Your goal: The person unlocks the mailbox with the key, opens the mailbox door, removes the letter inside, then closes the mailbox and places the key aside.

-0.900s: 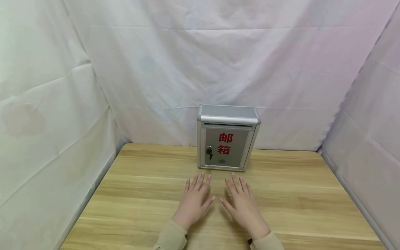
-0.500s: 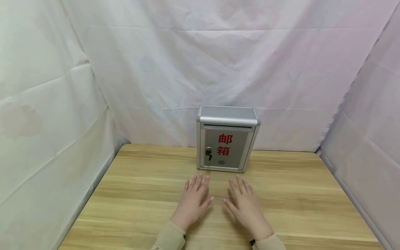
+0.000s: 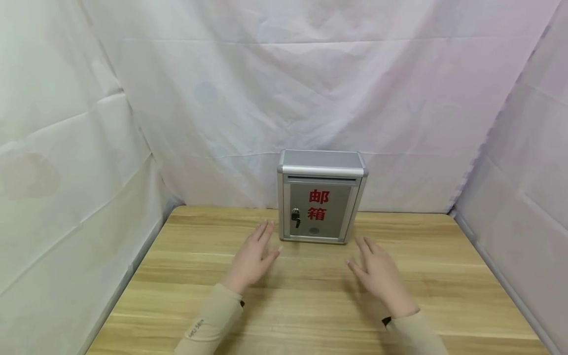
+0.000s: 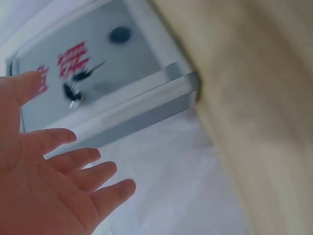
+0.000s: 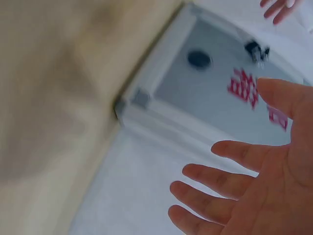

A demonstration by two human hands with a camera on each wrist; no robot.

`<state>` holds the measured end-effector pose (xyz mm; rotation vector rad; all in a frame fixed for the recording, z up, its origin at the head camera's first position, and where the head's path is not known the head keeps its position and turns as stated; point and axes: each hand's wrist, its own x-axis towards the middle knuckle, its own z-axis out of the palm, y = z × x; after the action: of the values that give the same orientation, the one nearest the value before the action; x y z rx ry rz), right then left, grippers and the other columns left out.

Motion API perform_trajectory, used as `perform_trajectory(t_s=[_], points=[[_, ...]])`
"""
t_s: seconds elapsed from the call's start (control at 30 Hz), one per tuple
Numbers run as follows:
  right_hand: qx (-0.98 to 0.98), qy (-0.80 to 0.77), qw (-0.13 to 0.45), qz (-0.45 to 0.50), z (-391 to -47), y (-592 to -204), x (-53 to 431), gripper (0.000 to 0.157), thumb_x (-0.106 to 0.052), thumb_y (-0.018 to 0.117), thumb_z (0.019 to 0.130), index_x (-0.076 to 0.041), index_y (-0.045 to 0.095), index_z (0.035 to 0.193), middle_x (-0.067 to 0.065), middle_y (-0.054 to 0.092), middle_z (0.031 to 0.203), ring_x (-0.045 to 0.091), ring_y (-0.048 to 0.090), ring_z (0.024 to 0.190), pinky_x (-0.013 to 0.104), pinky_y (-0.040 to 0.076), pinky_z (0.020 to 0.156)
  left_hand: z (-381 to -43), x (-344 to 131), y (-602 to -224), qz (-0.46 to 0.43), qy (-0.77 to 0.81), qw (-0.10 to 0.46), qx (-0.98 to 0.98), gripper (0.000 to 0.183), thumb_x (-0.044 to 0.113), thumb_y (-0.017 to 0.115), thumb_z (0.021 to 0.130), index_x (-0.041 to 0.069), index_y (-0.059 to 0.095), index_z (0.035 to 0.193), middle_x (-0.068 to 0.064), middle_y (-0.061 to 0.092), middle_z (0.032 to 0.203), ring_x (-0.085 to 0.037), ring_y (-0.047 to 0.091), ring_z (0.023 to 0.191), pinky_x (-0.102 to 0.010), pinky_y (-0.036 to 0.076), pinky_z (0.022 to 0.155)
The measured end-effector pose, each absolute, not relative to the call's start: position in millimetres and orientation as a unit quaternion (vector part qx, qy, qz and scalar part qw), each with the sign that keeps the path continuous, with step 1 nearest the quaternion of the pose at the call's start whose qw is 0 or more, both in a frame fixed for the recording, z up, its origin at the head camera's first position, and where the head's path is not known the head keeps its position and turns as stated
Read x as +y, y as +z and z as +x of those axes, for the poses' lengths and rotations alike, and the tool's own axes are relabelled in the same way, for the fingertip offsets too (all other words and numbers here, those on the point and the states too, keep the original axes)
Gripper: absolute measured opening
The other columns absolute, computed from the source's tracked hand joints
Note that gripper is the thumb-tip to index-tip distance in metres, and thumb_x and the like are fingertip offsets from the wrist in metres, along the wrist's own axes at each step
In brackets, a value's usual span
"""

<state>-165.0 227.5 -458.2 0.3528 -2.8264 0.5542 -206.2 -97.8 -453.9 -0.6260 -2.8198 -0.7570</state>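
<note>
A silver-grey metal mailbox with red characters on its door stands upright at the back of the wooden table. Keys hang from the lock on the left side of the door, and a narrow slot runs above it. My left hand is held near the box's lower left corner, fingers spread, palm turned inward. On the other side, my right hand is just off the lower right corner, its fingers extended too. Neither holds anything. Both wrist views show the open palms with the mailbox beyond them.
The wooden tabletop extends under both arms and to either side. White cloth hangs behind the table, and more cloth encloses it at left and right.
Both hands have moved apart and forward from in front of the mailbox, to its left and right sides, with palms turning inward. The mailbox stays in place on the table.
</note>
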Motion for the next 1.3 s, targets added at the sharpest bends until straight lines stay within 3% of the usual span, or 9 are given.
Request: perform_trajectory(t_s=[0.1, 0.4, 0.7, 0.87, 1.03, 1.2, 1.3], points=[[-0.970, 0.187, 0.108, 0.112, -176, -444, 243, 0.069, -0.041, 0.056, 0.096, 0.004, 0.036, 0.144, 0.031, 0.037, 0.141, 0.051, 0.040, 0.123, 0.065, 0.034, 0.098, -220, -106, -437, -0.201, -0.298, 0.063, -0.931, 0.075, 0.057, 0.041, 0.096, 0.020, 0.012, 0.154, -0.003, 0.006, 0.158, -0.028, 0.016, 0.142, -0.047, 0.018, 0.111], [-0.967, 0.183, 0.135, 0.114, -203, -393, 265, 0.073, -0.046, 0.050, 0.097, 0.005, 0.029, 0.146, 0.031, 0.033, 0.143, 0.052, 0.039, 0.122, 0.065, 0.036, 0.095, -260, -115, -390, -0.224, -0.398, 0.119, -0.882, 0.067, 0.039, 0.049, 0.099, 0.013, 0.020, 0.153, -0.011, 0.020, 0.156, -0.033, 0.020, 0.141, -0.051, 0.017, 0.113], [-0.957, 0.211, 0.157, 0.124, -242, -342, 256, 0.072, -0.046, 0.044, 0.099, -0.003, 0.019, 0.152, 0.026, 0.024, 0.149, 0.046, 0.028, 0.133, 0.062, 0.027, 0.104, -291, -96, -350, -0.219, -0.407, 0.137, -0.876, 0.068, 0.055, 0.043, 0.097, 0.026, 0.019, 0.154, -0.004, 0.024, 0.156, -0.025, 0.031, 0.137, -0.042, 0.035, 0.107], [-0.945, 0.248, 0.163, 0.140, -262, -330, 247, 0.071, -0.050, 0.039, 0.100, -0.005, 0.020, 0.152, 0.025, 0.025, 0.149, 0.042, 0.024, 0.136, 0.059, 0.023, 0.107, -306, -81, -335, -0.235, -0.428, 0.122, -0.864, 0.066, 0.053, 0.043, 0.097, 0.025, 0.021, 0.153, -0.003, 0.024, 0.155, -0.022, 0.031, 0.137, -0.041, 0.038, 0.104], [-0.930, 0.281, 0.175, 0.161, -274, -331, 239, 0.065, -0.046, 0.041, 0.100, -0.009, 0.024, 0.152, 0.023, 0.030, 0.147, 0.040, 0.033, 0.131, 0.058, 0.032, 0.102, -314, -75, -332, -0.236, -0.444, 0.122, -0.856, 0.062, 0.047, 0.044, 0.099, 0.022, 0.025, 0.153, -0.005, 0.026, 0.154, -0.022, 0.030, 0.137, -0.041, 0.041, 0.103], [-0.914, 0.322, 0.181, 0.170, -281, -338, 238, 0.061, -0.041, 0.043, 0.101, -0.013, 0.025, 0.152, 0.023, 0.037, 0.143, 0.042, 0.050, 0.113, 0.056, 0.044, 0.090, -318, -72, -333, -0.267, -0.444, 0.146, -0.843, 0.053, 0.034, 0.047, 0.101, 0.010, 0.036, 0.148, -0.012, 0.036, 0.149, -0.026, 0.036, 0.134, -0.038, 0.039, 0.105], [-0.907, 0.338, 0.182, 0.172, -284, -341, 237, 0.060, -0.040, 0.043, 0.101, -0.015, 0.024, 0.153, 0.024, 0.036, 0.144, 0.045, 0.052, 0.112, 0.057, 0.044, 0.088, -318, -71, -333, -0.270, -0.453, 0.143, -0.837, 0.051, 0.030, 0.047, 0.102, 0.007, 0.039, 0.146, -0.010, 0.037, 0.149, -0.025, 0.037, 0.134, -0.034, 0.036, 0.107]])
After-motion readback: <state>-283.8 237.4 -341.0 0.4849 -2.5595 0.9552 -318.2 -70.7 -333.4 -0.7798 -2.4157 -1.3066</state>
